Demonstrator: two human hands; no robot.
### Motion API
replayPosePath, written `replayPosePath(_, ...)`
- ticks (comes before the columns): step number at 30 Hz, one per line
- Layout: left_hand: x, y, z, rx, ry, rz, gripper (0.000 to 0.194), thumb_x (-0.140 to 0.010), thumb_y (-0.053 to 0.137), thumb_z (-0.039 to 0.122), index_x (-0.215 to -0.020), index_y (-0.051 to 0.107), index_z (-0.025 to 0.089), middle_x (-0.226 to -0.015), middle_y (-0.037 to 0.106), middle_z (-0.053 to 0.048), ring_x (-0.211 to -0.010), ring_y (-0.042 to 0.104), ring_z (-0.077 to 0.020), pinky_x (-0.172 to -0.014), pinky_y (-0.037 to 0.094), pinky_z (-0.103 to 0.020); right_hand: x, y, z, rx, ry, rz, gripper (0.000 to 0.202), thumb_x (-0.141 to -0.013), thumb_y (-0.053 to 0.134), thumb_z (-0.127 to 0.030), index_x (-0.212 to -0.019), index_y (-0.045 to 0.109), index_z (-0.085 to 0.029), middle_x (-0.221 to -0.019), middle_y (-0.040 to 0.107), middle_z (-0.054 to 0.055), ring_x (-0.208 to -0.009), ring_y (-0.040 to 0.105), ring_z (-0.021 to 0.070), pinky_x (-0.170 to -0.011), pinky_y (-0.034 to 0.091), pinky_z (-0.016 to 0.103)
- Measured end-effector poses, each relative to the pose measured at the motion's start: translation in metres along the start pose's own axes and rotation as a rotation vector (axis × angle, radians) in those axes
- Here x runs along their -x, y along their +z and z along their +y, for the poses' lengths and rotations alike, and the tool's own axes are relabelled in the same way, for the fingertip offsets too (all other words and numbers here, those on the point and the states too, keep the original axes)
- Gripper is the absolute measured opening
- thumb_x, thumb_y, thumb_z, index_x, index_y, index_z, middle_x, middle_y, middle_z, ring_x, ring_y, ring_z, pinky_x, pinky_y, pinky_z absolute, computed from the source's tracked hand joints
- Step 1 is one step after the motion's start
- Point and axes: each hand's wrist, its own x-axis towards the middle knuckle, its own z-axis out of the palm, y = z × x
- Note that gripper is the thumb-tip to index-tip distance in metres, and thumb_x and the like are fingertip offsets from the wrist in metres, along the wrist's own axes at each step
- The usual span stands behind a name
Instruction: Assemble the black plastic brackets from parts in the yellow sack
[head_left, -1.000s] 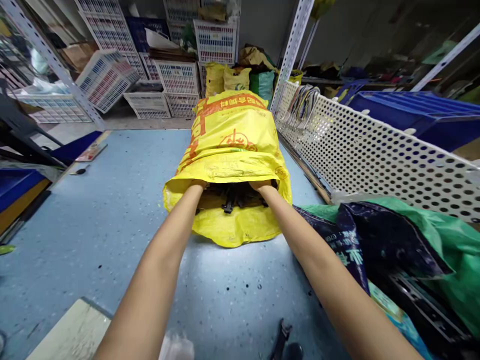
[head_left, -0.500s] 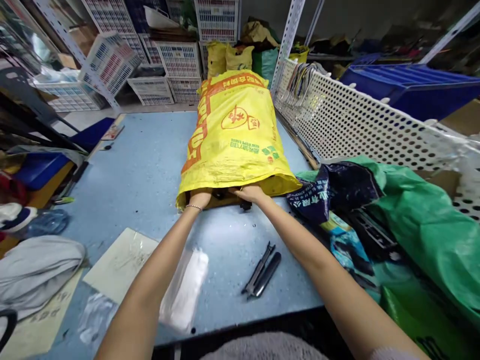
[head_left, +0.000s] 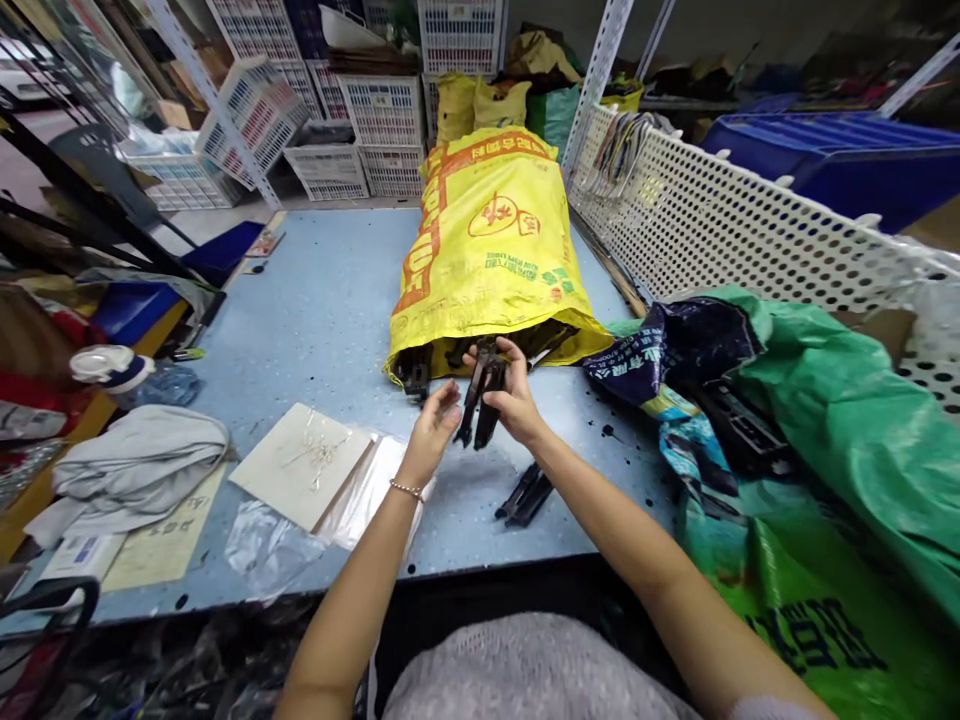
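Observation:
A yellow woven sack [head_left: 487, 250] lies on the blue table [head_left: 322, 300], its mouth towards me and dark parts showing inside. Just in front of that mouth, my right hand [head_left: 514, 395] grips a black two-pronged plastic part [head_left: 484, 395], prongs pointing down towards me. Close on its left, my left hand [head_left: 435, 430] is raised with fingers apart, holding nothing. Another black two-pronged part [head_left: 525, 495] rests on the table below my right wrist, partly hidden by my forearm.
At left are a square pale sheet [head_left: 300, 465] with thin bits on it, clear plastic bags [head_left: 367, 495] and a grey cloth [head_left: 142, 465]. Green sacking [head_left: 817, 400] heaps up at right beside a white perforated panel [head_left: 712, 210]. White crates [head_left: 382, 110] stand behind the table.
Both hands have come out of the sack's mouth towards me. My right hand now holds a black two-pronged part, and my left hand is free. The view has shifted slightly.

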Motion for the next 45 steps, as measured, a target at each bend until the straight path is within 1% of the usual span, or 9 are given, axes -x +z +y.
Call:
replayPosePath(3, 0.022, 0.013, 0.009, 0.317, -0.235, -0.183, 0.059, -0.094, 0.042, 0.058, -0.145, 0.041, 0.028, -0.125, 0.064, -0.011, -0.115, 0.062, -0.0260, -0.097, 0.051, -0.043, 0.024, 0.017, -0.012, 0.002, 0.043, -0.138, 0.065, -0.089, 0.039, -0.023, -0.148, 0.012, -0.027, -0.143, 0.047, 0.014, -0.132, 0.046, 0.0266, -0.098, 0.046, 0.045)
replayPosePath(6, 0.043, 0.015, 0.015, 0.367, -0.351, -0.188, 0.057, -0.090, 0.051, 0.057, -0.136, 0.052, 0.022, -0.114, 0.068, -0.012, -0.105, 0.066, -0.0280, -0.090, 0.054, -0.043, 0.041, 0.012, -0.021, 0.281, -0.079, -0.188, 0.048, -0.095, 0.043, -0.037, -0.141, 0.038, -0.025, -0.144, 0.044, 0.012, -0.141, 0.032, 0.0285, -0.111, 0.033, 0.048)
replayPosePath(15, 0.076, 0.020, 0.018, -0.055, -0.129, 0.037, 0.046, -0.098, 0.040, 0.050, -0.135, 0.051, 0.025, -0.138, 0.055, -0.007, -0.137, 0.042, -0.0238, -0.116, 0.032, -0.038, 0.056, -0.002, -0.023, 0.831, -0.229, -0.210, 0.042, -0.102, 0.031, -0.047, -0.091, 0.061, -0.020, -0.086, 0.060, 0.011, -0.087, 0.053, 0.0257, -0.077, 0.044, 0.038)
replayPosePath(21, 0.067, 0.031, 0.017, -0.071, -0.091, 0.099, 0.041, -0.099, 0.040, 0.048, -0.125, 0.057, 0.022, -0.128, 0.061, -0.007, -0.124, 0.053, -0.0227, -0.109, 0.038, -0.037, 0.057, -0.012, -0.014, 0.873, -0.175, -0.239, 0.045, -0.102, 0.029, -0.051, -0.100, 0.061, -0.020, -0.094, 0.064, 0.011, -0.091, 0.055, 0.0245, -0.078, 0.042, 0.034)
replayPosePath(29, 0.053, 0.034, 0.016, -0.062, -0.073, 0.237, 0.045, -0.097, 0.038, 0.054, -0.123, 0.057, 0.022, -0.113, 0.065, -0.007, -0.110, 0.059, -0.0221, -0.100, 0.043, -0.035, 0.103, 0.003, -0.038, 0.673, 0.234, -0.344, 0.047, -0.101, 0.029, -0.055, -0.078, 0.054, -0.022, -0.069, 0.058, 0.002, -0.062, 0.052, 0.0164, -0.060, 0.032, 0.028)
replayPosePath(34, 0.058, 0.037, 0.005, -0.299, 0.166, 0.234, 0.061, -0.096, 0.036, 0.059, -0.139, 0.044, 0.017, -0.122, 0.063, -0.014, -0.117, 0.058, -0.0275, -0.100, 0.043, -0.038, 0.150, 0.014, -0.027, 0.225, 0.553, -0.317, 0.051, -0.101, 0.022, -0.055, -0.069, 0.045, -0.022, -0.059, 0.050, 0.000, -0.055, 0.049, 0.0160, -0.054, 0.037, 0.028)
replayPosePath(37, 0.050, 0.040, -0.010, -0.587, 0.035, 0.089, 0.061, -0.098, 0.031, 0.053, -0.144, 0.039, 0.013, -0.107, 0.069, -0.016, -0.098, 0.067, -0.0297, -0.086, 0.048, -0.040, 0.165, -0.010, -0.013, 0.430, 0.594, -0.045, 0.044, -0.099, 0.030, -0.055, -0.082, 0.054, -0.023, -0.073, 0.058, 0.003, -0.069, 0.058, 0.0204, -0.064, 0.044, 0.032)
replayPosePath(40, 0.038, 0.053, -0.026, -0.883, -0.188, -0.063, 0.051, -0.100, 0.027, 0.044, -0.128, 0.054, 0.012, -0.085, 0.071, -0.015, -0.081, 0.070, -0.0306, -0.075, 0.050, -0.040, 0.171, -0.041, 0.002, 0.740, 0.581, 0.212, 0.040, -0.096, 0.043, -0.050, -0.121, 0.052, -0.021, -0.099, 0.061, 0.010, -0.091, 0.061, 0.0267, -0.076, 0.047, 0.038)
replayPosePath(45, 0.052, 0.089, -0.039, -0.986, -0.183, -0.079, 0.045, -0.101, 0.028, 0.034, -0.135, 0.046, 0.010, -0.116, 0.064, -0.020, -0.087, 0.069, -0.0271, -0.071, 0.051, -0.036, 0.135, -0.059, 0.017, 0.723, 0.418, -0.082, 0.040, -0.097, 0.043, -0.044, -0.127, 0.054, -0.020, -0.102, 0.064, 0.010, -0.098, 0.062, 0.0255, -0.088, 0.048, 0.039)
